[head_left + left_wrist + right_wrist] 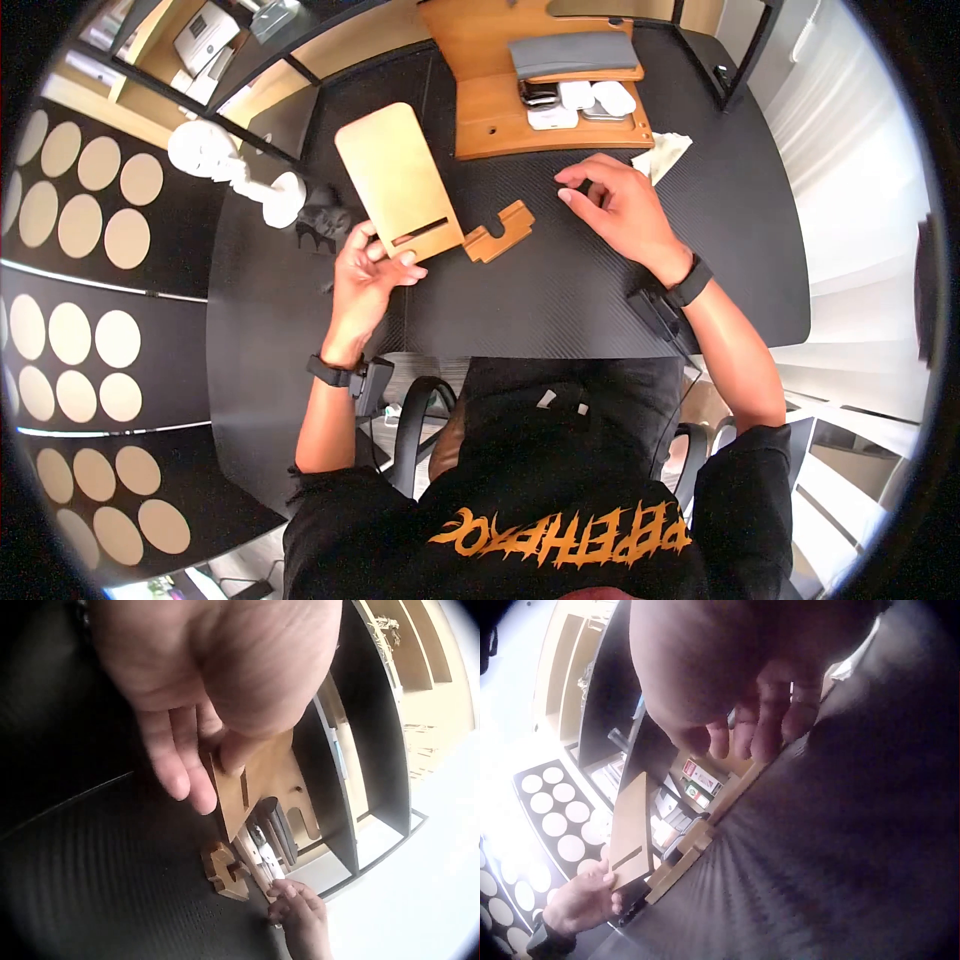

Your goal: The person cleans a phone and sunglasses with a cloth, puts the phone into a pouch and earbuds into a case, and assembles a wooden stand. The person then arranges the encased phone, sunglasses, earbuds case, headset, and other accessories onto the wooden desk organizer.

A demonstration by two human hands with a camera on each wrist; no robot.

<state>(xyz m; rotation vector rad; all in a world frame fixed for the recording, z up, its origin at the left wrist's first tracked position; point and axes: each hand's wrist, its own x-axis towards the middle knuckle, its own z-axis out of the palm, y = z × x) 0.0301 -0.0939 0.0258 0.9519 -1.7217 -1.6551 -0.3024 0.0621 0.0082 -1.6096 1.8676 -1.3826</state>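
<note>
holding with the left hand (366,280) a long, flat, light-brown wooden board (388,155) with rounded corners and one narrow slot. pinching this board near its slotted end, between the thumb and the fingers. having it tilted over the black textured desk (560,300); cannot tell about contact of its lower edge with the surface. bending loosely the fingers of the right hand (630,210), with a narrow gap between thumb and forefinger, well apart from the board. seeing between the two hands a small brown wooden block (510,237) with a curved notch, lying on the desk near the slotted end of the board. seeing at the far side an orange-brown wooden organizer (475,130), bearing a long grey case (575,57) and several small white and black cases (577,95). finding also a crumpled cream-coloured sheet (664,155) just beside the right hand. wearing a black strap (692,281) on each wrist.
</note>
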